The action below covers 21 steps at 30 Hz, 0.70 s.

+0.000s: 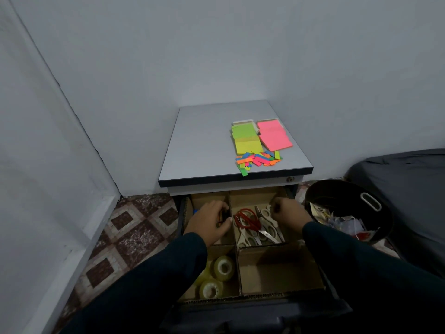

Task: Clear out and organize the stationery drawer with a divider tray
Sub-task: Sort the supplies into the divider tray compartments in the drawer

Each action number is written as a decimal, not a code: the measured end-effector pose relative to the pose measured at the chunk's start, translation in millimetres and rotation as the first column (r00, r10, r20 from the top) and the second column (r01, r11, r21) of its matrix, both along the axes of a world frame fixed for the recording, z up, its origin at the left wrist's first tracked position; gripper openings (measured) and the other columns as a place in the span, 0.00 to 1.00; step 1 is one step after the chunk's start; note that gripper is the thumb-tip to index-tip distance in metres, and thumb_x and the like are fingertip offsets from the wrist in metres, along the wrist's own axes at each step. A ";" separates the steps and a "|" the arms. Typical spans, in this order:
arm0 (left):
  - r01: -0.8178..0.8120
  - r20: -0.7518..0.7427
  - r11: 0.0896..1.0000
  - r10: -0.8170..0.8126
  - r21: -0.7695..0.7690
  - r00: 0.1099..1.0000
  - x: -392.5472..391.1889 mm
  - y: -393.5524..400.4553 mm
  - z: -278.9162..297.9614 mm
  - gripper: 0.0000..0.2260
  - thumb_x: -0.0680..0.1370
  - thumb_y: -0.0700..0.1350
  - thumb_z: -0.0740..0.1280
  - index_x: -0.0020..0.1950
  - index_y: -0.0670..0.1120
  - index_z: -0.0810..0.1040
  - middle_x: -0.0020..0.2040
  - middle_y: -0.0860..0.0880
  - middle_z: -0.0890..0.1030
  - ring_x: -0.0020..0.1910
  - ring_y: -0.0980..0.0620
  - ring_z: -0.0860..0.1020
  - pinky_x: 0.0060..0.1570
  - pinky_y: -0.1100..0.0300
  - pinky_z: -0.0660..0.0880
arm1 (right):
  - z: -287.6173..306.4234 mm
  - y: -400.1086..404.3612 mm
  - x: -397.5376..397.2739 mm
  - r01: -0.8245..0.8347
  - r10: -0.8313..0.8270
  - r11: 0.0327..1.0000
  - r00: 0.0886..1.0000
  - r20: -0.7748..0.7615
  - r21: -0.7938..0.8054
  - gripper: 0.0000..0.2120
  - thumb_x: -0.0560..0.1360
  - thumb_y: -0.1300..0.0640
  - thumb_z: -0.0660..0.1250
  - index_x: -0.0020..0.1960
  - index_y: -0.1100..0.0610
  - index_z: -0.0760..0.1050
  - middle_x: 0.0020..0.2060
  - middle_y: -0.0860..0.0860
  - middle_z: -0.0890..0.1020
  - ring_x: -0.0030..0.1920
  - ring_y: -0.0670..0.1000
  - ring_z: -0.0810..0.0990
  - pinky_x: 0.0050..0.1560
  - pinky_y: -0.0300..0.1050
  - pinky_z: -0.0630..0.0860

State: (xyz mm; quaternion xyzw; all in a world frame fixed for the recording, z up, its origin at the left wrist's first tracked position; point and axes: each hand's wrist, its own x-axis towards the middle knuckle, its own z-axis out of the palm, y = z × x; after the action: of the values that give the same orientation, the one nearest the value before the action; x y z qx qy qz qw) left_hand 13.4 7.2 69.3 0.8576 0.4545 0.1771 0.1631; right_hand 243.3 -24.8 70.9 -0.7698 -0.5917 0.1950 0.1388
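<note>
Below my wrists, tape rolls lie in the cardboard divider tray. My left hand grips small items; my right hand is curled, grasp unclear, beside the scissors. Beyond my hands, sticky notes lie on the cabinet top.

Open drawer under a grey cabinet top, fitted with a brown cardboard divider tray of four compartments. Far right: red-handled and pale-handled scissors heaped together. Near left: clear tape rolls. Near right: bare cardboard. On the cabinet top: green, yellow and pink sticky-note pads, with small coloured flags scattered at the near edge.
</note>
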 end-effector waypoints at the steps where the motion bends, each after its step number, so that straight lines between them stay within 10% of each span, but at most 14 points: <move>1: 0.000 0.019 1.000 -0.001 0.006 1.000 1.9 -0.5 3.0 0.13 0.78 0.51 0.64 0.59 0.47 0.73 0.54 0.50 0.76 0.55 0.52 0.73 0.54 0.56 0.72 | 3.2 -0.4 0.6 0.003 -0.003 1.000 1.000 -0.023 0.020 0.08 0.78 0.60 0.62 0.55 0.59 0.75 0.52 0.55 0.80 0.52 0.53 0.79 0.55 0.45 0.76; 21: 0.022 0.091 0.985 -0.038 0.170 0.995 58.4 48.5 83.9 0.14 0.77 0.51 0.65 0.60 0.46 0.74 0.56 0.49 0.77 0.55 0.51 0.74 0.54 0.58 0.70 | 107.8 34.9 30.4 0.005 0.035 0.959 0.990 -0.136 0.284 0.02 0.76 0.64 0.64 0.48 0.59 0.74 0.44 0.54 0.78 0.42 0.52 0.77 0.43 0.43 0.76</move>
State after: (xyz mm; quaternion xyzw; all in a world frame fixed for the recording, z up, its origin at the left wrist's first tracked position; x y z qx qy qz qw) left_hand 71.8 55.7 153.2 0.8657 0.4168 0.2527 0.1136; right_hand 273.7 10.2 178.7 -0.7221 -0.6081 0.1625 0.2870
